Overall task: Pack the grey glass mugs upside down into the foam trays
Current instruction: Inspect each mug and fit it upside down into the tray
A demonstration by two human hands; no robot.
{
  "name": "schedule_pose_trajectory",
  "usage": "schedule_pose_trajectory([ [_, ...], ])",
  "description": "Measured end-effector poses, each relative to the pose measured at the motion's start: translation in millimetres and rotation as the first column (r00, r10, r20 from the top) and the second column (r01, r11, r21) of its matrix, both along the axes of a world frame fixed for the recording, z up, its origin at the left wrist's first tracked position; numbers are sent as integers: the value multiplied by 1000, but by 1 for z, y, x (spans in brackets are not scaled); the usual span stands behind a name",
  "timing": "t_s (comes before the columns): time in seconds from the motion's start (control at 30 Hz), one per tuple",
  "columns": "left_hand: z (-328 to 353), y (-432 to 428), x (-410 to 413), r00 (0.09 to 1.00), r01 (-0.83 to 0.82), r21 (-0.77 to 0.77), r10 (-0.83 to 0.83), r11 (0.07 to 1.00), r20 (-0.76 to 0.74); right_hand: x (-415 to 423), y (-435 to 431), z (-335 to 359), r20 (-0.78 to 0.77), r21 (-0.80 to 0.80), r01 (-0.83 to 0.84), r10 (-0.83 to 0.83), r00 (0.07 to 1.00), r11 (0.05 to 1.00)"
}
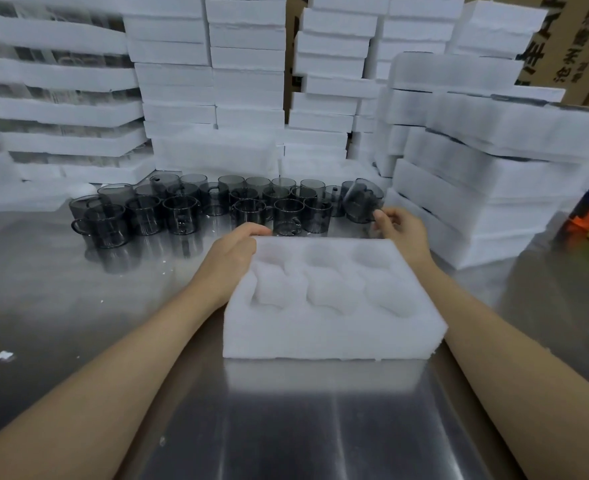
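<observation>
While steadying empty foam tray (320, 337) at far-L corner w/ left hand (230, 254), fingers curled over edge: pinching tipped mug (360, 199) w/ right hand (402, 226), just past tray's far-R corner. Nearest pocket straight back toward body; needs flipping mouth-down. Other mugs (182, 209) upright behind tray.

My left forearm (113, 379) and right forearm (494, 344) extend forward. My left hand (232, 252) curls its fingers over the foam tray (320, 327) corner. My right hand (402, 230) pinches a tilted mug (360, 200) at its fingertips.
</observation>
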State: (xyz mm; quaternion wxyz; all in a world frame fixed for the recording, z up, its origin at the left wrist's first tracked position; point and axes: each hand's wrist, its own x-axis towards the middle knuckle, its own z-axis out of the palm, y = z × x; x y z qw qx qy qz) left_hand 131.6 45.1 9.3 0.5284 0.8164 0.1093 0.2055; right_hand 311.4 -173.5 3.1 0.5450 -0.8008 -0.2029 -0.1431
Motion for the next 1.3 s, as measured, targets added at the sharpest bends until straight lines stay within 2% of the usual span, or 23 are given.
schedule_pose_trajectory([
  [0.13, -3, -13, -4, 997, -72, -15, 72, 997, 30, -23, -23, 10, -66, 261, -17, 36, 997, 965],
  [0.27, -4, -25, -7, 981, -145, -23, 147, 989, 125, -48, -34, 44, 33, 286, -118, 114, 993, 951],
  [0.37, -1, -33, -10, 931, -209, 67, 178, 976, 319, -75, -27, 66, 221, 226, -236, 186, 957, 945],
  [0.47, 1, -42, -9, 921, -150, 121, 94, 981, 377, -102, -5, 66, 320, 103, -315, 268, 909, 944],
  [0.53, 2, -47, -9, 928, -80, 155, 17, 985, 371, -111, 7, 57, 314, -11, -363, 347, 884, 932],
  [0.63, 3, -46, -9, 921, -80, 204, -6, 976, 390, -115, 12, 48, 273, -141, -445, 467, 841, 884],
  [0.77, 2, -42, -11, 908, -72, 217, -27, 974, 419, -114, 12, 48, 244, -260, -424, 484, 840, 867],
  [1.3, 2, -41, -9, 906, 10, 123, -61, 992, 418, -116, 12, 46, 204, -357, -393, 481, 853, 848],
])
